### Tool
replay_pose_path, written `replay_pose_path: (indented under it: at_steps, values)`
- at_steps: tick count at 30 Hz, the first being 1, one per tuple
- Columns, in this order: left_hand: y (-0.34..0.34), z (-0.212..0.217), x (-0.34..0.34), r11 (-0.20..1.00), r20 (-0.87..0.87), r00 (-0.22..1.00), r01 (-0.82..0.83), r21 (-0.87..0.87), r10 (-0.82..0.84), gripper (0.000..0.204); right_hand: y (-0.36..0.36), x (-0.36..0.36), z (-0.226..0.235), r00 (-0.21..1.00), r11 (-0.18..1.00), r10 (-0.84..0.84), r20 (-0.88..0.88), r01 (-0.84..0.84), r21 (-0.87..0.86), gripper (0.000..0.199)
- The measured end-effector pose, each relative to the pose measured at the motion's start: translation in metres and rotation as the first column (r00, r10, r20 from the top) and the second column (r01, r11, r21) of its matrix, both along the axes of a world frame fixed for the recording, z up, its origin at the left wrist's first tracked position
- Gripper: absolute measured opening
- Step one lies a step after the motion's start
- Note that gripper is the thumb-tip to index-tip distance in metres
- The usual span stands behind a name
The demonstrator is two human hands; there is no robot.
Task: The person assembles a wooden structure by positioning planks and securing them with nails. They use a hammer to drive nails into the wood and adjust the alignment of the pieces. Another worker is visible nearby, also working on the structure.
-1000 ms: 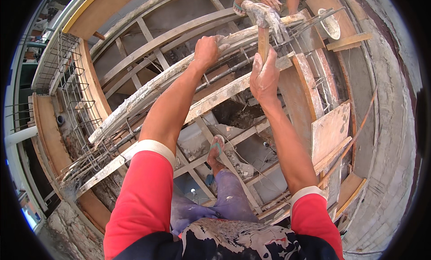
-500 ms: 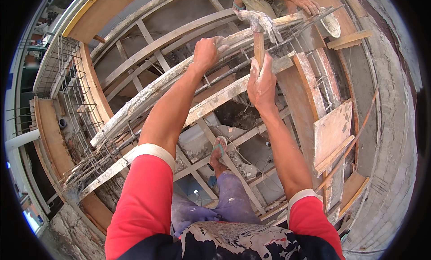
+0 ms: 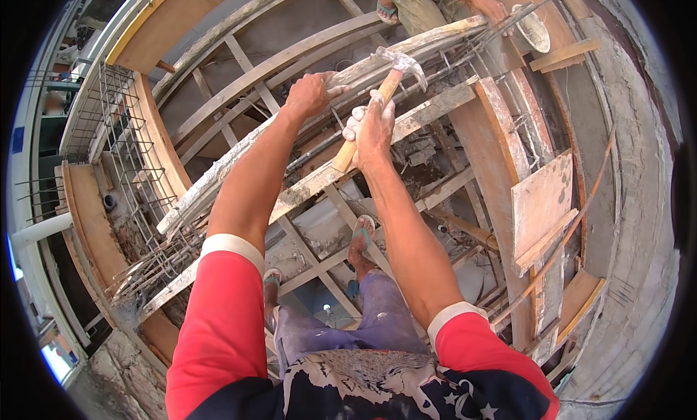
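My right hand is wrapped around the wooden handle of a claw hammer, whose whitish, crusted head points up and right. The handle's lower end sticks out below the fist. The hammer head hangs over the gap beside a long, plaster-crusted wooden beam. To its left, my left hand is closed over that same beam, its fingers reaching around the upper edge. Steel bars run alongside the beam. A paler plank lies on the near side, just under my right hand.
A co-worker's hand rests at the beam's far right end, close to a white oval dish. My sandalled foot stands on a wooden grid with gaps. A rebar cage is at left; a board leans at right.
The hammer and my right hand have moved left and closer to my left hand, and the hammer has tilted. My left hand has shifted slightly left along the beam.
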State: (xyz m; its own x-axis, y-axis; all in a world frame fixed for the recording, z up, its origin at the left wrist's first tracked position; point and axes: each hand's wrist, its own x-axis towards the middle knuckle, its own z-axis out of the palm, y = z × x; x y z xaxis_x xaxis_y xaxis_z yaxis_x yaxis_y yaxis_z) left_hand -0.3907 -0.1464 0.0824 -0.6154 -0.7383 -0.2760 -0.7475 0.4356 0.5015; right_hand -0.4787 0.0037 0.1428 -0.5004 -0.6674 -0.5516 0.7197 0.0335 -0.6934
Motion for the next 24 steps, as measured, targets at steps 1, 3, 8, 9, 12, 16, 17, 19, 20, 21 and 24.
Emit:
replay_pose_path:
  at_steps: [1, 3, 8, 9, 12, 16, 17, 19, 20, 21, 24]
  values:
    - [0.011, -0.004, 0.002, 0.997, 0.028, 1.0, 0.0, -0.08, 0.002, 0.076, 0.01, -0.008, 0.001, 1.0, 0.997, -0.01, 0.011, 0.011, -0.079, 0.034]
    - [0.01, -0.001, 0.005, 0.999, 0.013, 1.0, -0.018, -0.041, 0.019, 0.077, 0.007, -0.001, 0.006, 0.99, 0.989, -0.14, 0.008, 0.14, -0.046, 0.033]
    - [0.012, 0.0, 0.006, 0.997, 0.026, 0.999, -0.021, -0.069, 0.023, 0.077, 0.012, -0.009, -0.012, 0.995, 0.996, 0.088, -0.037, -0.089, -0.01, 0.034]
    - [0.011, 0.0, 0.005, 0.996, 0.071, 0.997, -0.028, -0.083, 0.033, 0.079, 0.013, -0.011, -0.007, 0.997, 0.997, 0.06, -0.047, -0.062, -0.052, 0.034]
    - [0.011, 0.005, 0.004, 1.0, 0.056, 0.998, -0.021, -0.01, 0.022, 0.08, 0.021, 0.005, 0.008, 0.992, 0.991, -0.118, -0.051, 0.115, -0.068, 0.035]
    - [0.009, 0.004, -0.007, 0.998, 0.057, 0.998, 0.009, -0.06, -0.006, 0.077, 0.006, 0.01, -0.009, 0.997, 0.997, 0.024, -0.077, -0.017, 0.08, 0.04]
    - [0.014, -0.003, -0.004, 0.995, 0.027, 1.0, 0.016, -0.101, -0.013, 0.077, 0.01, 0.003, -0.011, 0.996, 0.987, -0.017, -0.088, 0.03, 0.156, 0.044]
    - [0.009, -0.011, 0.004, 0.99, 0.037, 0.999, 0.025, -0.141, -0.02, 0.067, 0.03, -0.012, -0.013, 0.91, 0.959, 0.127, -0.395, -0.011, 0.284, 0.046]
    - [0.008, -0.011, 0.004, 0.989, 0.046, 0.999, 0.026, -0.147, -0.019, 0.067, 0.041, -0.02, -0.021, 0.83, 0.934, 0.209, -0.518, -0.012, 0.357, 0.048]
    - [0.008, -0.009, 0.001, 0.987, 0.056, 0.998, 0.031, -0.156, -0.023, 0.068, 0.06, -0.037, -0.054, 0.69, 0.917, 0.262, -0.675, 0.041, 0.398, 0.048]
    - [0.012, -0.001, -0.002, 0.983, 0.119, 0.993, 0.023, -0.181, -0.002, 0.069, 0.109, -0.075, -0.049, 0.428, 0.926, 0.292, -0.855, 0.095, 0.364, 0.048]
